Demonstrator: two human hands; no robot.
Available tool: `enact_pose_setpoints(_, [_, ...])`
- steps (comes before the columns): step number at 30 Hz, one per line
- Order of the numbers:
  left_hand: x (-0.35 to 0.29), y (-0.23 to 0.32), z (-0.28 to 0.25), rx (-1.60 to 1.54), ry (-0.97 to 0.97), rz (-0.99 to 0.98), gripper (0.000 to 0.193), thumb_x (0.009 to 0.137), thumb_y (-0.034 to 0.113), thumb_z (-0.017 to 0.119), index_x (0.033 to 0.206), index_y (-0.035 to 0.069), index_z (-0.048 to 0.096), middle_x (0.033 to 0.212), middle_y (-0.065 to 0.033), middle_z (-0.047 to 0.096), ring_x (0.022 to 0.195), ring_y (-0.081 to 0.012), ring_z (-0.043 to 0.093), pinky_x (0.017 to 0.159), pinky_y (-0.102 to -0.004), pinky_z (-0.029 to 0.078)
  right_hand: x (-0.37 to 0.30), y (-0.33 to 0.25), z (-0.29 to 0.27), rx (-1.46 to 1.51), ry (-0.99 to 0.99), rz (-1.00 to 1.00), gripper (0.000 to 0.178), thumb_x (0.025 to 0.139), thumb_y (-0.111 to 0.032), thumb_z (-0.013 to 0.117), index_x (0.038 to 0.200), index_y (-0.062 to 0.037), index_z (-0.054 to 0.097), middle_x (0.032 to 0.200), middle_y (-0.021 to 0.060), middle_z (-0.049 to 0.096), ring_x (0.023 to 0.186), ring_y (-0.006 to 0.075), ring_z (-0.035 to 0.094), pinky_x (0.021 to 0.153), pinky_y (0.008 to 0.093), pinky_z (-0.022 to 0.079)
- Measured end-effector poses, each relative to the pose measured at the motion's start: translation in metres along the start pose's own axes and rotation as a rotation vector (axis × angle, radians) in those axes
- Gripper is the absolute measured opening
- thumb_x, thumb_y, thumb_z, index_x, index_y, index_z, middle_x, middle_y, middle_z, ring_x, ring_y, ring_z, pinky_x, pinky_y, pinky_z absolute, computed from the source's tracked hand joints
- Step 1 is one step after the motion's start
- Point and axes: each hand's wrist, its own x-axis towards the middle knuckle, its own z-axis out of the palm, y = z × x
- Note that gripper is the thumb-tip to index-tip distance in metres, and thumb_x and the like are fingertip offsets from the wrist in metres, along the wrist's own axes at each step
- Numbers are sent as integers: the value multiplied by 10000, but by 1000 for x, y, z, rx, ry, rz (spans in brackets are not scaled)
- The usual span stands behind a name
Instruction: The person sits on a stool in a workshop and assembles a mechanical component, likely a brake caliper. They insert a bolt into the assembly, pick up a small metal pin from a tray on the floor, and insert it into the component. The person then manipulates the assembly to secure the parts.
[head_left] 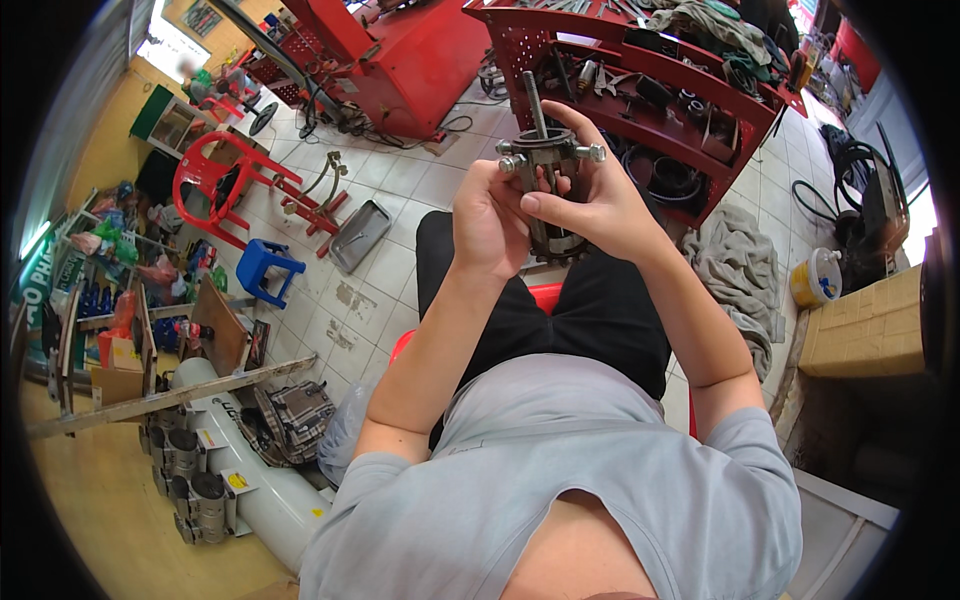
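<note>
Above my lap, both hands hold a dark metal cylindrical assembly. A thin rod sticks up from its middle, and shiny bolts stand out from a collar on both sides. My left hand is closed against its left side, just below a bolt. On the other side my right hand wraps round it, the thumb across the front and the index finger stretched up near the rod. The assembly is roughly upright. Fingers cover part of its middle, so its inner parts are hard to make out.
Ahead stands a red tool cart loaded with tools and rags. A grey metal tray, a blue stool and a red chair are at left. Crumpled grey cloth and a bucket lie at right.
</note>
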Motion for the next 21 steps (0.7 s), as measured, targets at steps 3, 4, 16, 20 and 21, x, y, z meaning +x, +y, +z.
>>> enact_pose_setpoints(3, [0,-2,-1,105,-36,43,280,895,181,479,1007,-41,609,898,-134,670,829,-192,652,780,-299,517,-3,-8,2,-48,22,46,755,796,-54,740,1416,-46,309,1052,23,586,955,72,531,823,230,452])
enact_pose_setpoints(4, [0,-3,-1,150,-64,54,261,897,157,491,1019,-43,606,913,-139,671,837,-184,654,779,-294,519,-5,-11,2,-51,28,67,737,806,-23,725,1413,-46,308,1089,31,589,995,81,541,841,231,452])
enact_pose_setpoints(16, [-16,24,12,1153,-92,631,212,866,62,616,1050,-39,644,976,-69,670,867,-102,606,827,-250,434,-13,-13,12,-488,301,-395,652,741,-4,709,1315,-62,405,980,112,605,856,201,625,763,315,513])
enact_pose_setpoints(20, [-20,21,24,1244,-15,693,160,846,90,642,973,-7,662,890,-26,666,819,-78,567,771,-245,407,-14,-11,9,-579,287,-477,654,737,11,708,1318,-45,412,997,128,580,877,221,608,769,323,506])
enact_pose_setpoints(21, [-20,21,24,1289,-10,728,155,844,96,648,965,-1,662,872,-19,665,811,-75,563,765,-246,404,-14,-11,9,-591,284,-483,654,736,15,707,1318,-40,413,1001,132,575,879,225,605,770,324,505])
